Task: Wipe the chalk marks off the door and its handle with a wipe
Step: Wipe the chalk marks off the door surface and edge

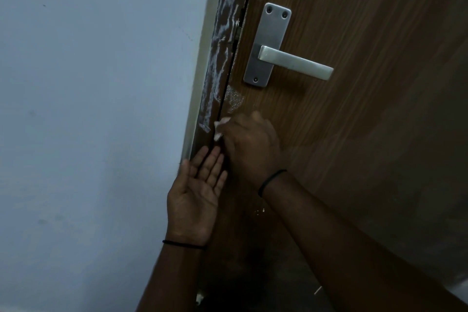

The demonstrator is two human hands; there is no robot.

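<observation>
From the head camera, the right hand [249, 144] is curled around a white wipe [219, 129], which shows only as a crumpled bit poking out past the knuckles on the side toward the door's edge. The hand presses the wipe against the brown wooden door [367, 114] right at the dark gap between door and door frame [222, 41]. A thin black band [272, 181] circles that wrist.

Just below and beside the right hand, the left hand [198, 195] lies flat, palm toward the camera, fingers straight and laid across the gap and the frame, holding nothing; its fingertips sit just under the right hand.

Above the right hand, white chalk marks [217, 63] streak up the frame, and a fainter smudge [234, 99] lies on the door just above the knuckles. Farther above the right hand sits the silver lever handle [295, 62] on its plate. Beyond the left hand stretches a pale blue wall [88, 109].
</observation>
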